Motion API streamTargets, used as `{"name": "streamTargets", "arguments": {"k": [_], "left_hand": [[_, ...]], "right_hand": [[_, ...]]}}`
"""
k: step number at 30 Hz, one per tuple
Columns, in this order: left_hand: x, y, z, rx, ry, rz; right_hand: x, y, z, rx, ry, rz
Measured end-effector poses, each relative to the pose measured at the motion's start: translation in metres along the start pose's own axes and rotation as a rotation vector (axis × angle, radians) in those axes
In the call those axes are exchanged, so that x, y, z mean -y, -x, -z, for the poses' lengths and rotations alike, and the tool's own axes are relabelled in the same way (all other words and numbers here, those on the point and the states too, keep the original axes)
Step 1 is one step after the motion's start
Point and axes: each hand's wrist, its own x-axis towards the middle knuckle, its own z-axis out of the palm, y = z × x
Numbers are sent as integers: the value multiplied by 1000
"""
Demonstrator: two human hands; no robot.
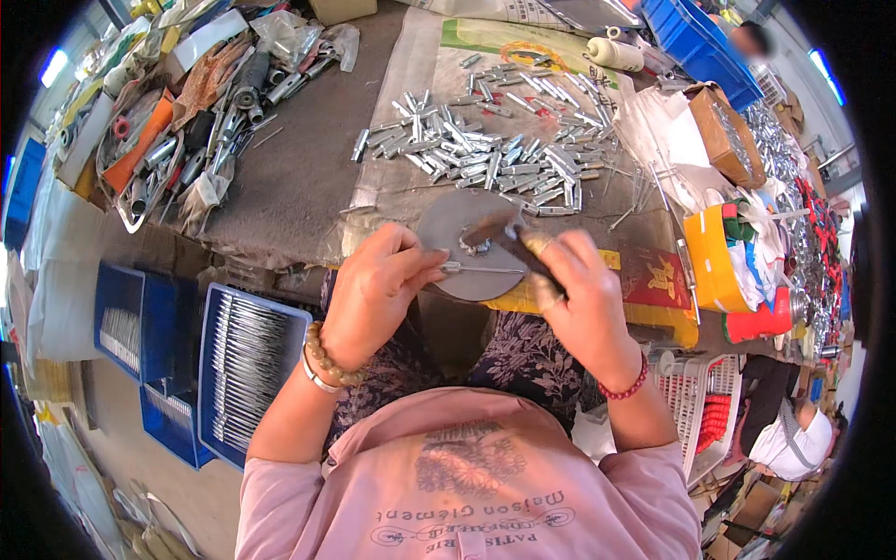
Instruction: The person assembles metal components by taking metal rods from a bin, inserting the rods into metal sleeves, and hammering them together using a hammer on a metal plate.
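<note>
My left hand [378, 280] pinches a thin silver metal rod [490, 271] by its thicker end, and the rod lies across a round grey metal disc [446, 224] at the bench's near edge. My right hand [588, 303] is closed around the dark handle of a hammer [530, 250]. Its head, smeared by motion, hangs over the disc just beyond the rod. A small shiny lump [476, 247] sits on the disc below the hammer head, partly hidden. Beyond the disc spreads a heap of short silver metal tubular pieces [457, 140] on a flattened sack.
Tools and pliers crowd a holder [140, 159] at far left. Blue bins [306, 327] of silver rods stand low left. On the right are a yellow container [707, 261], a cardboard box [726, 140] and a long screwdriver [689, 271]. A person [793, 443] is at lower right.
</note>
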Motion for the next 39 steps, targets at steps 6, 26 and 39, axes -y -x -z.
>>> {"name": "streamTargets", "arguments": {"k": [6, 26, 39], "left_hand": [[6, 0, 1, 13, 59, -14], [1, 4, -2, 10, 34, 28], [-31, 46, -29, -162, 551, 531]], "right_hand": [[19, 9, 10, -39, 3, 169], [24, 12, -11, 136, 192, 63], [35, 36, -27, 493, -667, -518]]}}
